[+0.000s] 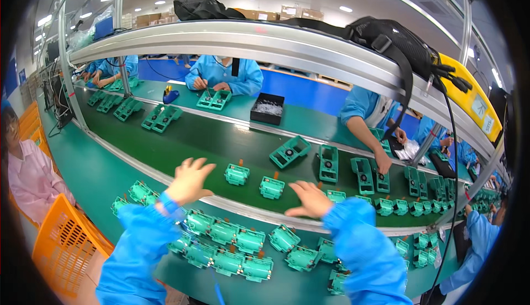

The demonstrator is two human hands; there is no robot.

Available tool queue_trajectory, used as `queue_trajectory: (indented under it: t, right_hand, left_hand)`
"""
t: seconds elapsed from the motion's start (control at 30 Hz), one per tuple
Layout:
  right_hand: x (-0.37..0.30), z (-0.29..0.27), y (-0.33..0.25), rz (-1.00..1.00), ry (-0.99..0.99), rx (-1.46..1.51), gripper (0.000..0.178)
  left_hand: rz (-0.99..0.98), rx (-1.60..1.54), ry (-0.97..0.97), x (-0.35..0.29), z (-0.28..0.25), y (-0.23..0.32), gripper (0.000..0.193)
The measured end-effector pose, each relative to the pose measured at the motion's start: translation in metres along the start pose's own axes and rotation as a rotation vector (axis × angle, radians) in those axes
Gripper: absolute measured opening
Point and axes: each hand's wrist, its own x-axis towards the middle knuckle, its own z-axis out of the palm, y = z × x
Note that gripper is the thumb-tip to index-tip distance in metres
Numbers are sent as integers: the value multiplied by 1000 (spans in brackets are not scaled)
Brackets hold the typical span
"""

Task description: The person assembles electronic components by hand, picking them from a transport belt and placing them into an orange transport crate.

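Both of my hands reach over the near rail of the dark green belt, in blue sleeves. My left hand [189, 182] is open with its fingers spread, left of a small green plastic assembly [237, 174] on the belt. To the right, my right hand [310, 199] also holds nothing, its thumb and fingers apart. Between the hands lies a second small green assembly [271, 187], with an orange tab on top. Below my hands, rows of similar green assemblies [223, 231] rest on the green bench [210, 291]; my forearms hide some of them.
Larger green housings with round black parts [290, 151] lie along the far side of the belt [215, 145]. A co-worker's hand [383, 162] touches one. Overhead runs a metal beam [265, 39] bearing black bags. An orange basket [63, 250] stands left; a black cable hangs right.
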Motion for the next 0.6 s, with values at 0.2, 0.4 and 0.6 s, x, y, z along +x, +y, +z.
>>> queue_trajectory:
  t: [0.2,0.4,0.6]
  right_hand:
    - [94,93,10,369,-169,-231,81]
    - [58,6,7,185,-94,-112,75]
    - [-151,-135,-20,213,222,-50,74]
  left_hand:
    - [-3,79,-246,94,84,17,88]
    - [20,-43,-172,126,136,-3,58]
    - [98,-163,-167,131,134,-35,72]
